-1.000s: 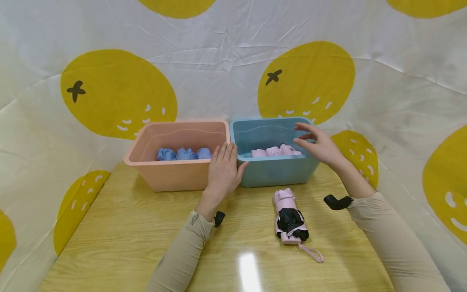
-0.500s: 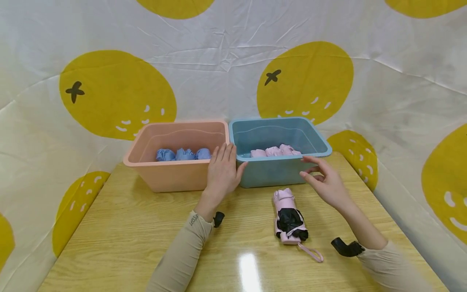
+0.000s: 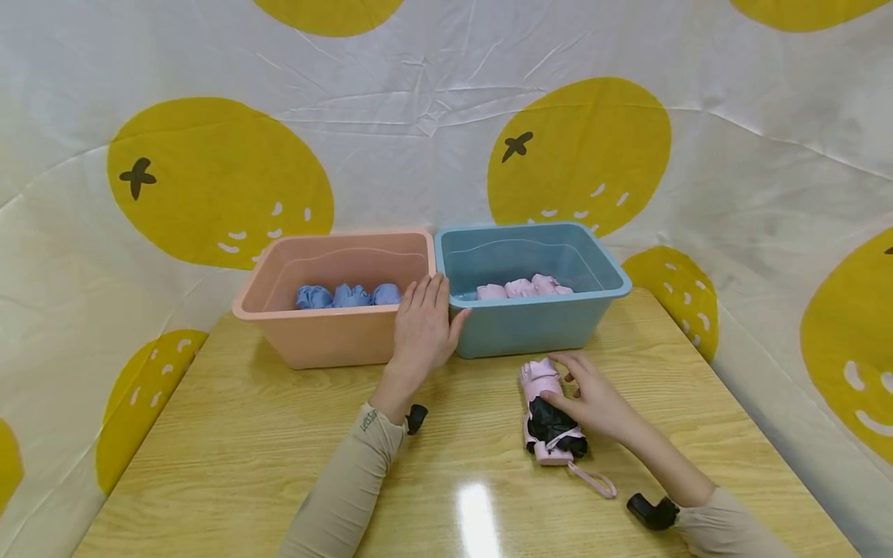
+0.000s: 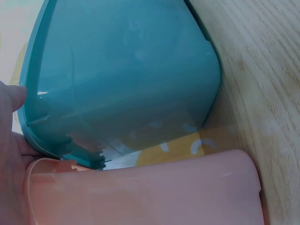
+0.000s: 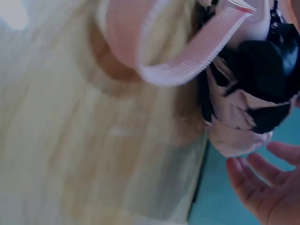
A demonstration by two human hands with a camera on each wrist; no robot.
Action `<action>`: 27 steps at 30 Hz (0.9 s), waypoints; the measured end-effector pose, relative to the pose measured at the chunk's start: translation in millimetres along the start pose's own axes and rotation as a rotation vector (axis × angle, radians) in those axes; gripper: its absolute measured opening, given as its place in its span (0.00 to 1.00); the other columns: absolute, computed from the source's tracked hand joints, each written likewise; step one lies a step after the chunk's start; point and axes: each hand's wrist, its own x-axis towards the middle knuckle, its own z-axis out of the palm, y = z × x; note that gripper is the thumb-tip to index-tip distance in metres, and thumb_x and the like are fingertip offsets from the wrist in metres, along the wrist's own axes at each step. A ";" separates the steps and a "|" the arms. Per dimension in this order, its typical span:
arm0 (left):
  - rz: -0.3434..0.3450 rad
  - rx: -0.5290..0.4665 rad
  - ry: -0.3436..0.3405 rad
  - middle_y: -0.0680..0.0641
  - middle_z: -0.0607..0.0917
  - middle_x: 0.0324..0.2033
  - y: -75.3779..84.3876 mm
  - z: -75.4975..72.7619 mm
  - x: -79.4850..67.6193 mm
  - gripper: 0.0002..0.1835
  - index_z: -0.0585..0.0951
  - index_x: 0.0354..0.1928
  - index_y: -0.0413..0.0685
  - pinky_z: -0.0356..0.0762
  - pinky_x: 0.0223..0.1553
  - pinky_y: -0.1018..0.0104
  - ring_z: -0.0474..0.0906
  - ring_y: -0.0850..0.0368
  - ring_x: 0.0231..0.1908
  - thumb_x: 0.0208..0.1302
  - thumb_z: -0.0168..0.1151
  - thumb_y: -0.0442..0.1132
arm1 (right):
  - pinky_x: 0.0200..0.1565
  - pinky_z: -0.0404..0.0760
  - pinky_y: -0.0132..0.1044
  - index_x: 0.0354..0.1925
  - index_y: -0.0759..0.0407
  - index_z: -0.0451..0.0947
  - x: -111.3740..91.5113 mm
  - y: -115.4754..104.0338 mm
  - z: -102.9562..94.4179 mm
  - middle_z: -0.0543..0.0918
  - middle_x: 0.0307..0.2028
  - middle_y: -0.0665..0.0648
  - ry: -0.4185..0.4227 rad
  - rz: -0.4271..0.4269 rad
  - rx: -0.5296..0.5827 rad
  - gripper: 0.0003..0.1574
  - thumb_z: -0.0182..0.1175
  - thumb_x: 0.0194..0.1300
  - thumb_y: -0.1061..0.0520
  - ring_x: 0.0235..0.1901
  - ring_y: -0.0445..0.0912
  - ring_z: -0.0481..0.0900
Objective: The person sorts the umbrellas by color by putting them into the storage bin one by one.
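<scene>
A folded pink and black umbrella (image 3: 543, 387) lies on the table with its pink wrist strap (image 3: 594, 480) toward me. My right hand (image 3: 593, 399) is at its right side, thumb over the black part and fingers spread near its far end. In the right wrist view the fingertips (image 5: 233, 164) stand close to the umbrella (image 5: 234, 136); I cannot tell if they touch. My left hand (image 3: 422, 325) lies with straight fingers over the meeting rims of the peach bin (image 3: 335, 339) and the blue bin (image 3: 530, 329).
Several blue rolled bundles (image 3: 352, 296) sit in the peach bin. Several pink ones (image 3: 519, 288) lie in the blue bin. Both bins stand side by side at the back of the wooden table (image 3: 279, 434), before a patterned cloth (image 3: 418, 178).
My right hand has come down from above the blue bin toward me and to the umbrella. The left hand stays on the bin rims.
</scene>
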 end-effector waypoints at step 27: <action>0.012 0.010 0.015 0.39 0.69 0.75 -0.7 -2.6 -1.6 0.39 0.65 0.77 0.38 0.52 0.78 0.49 0.62 0.43 0.75 0.81 0.45 0.62 | 0.36 0.85 0.36 0.75 0.72 0.59 12.9 -13.7 13.2 0.67 0.68 0.79 -0.122 0.149 0.295 0.52 0.75 0.63 0.60 0.37 0.50 0.86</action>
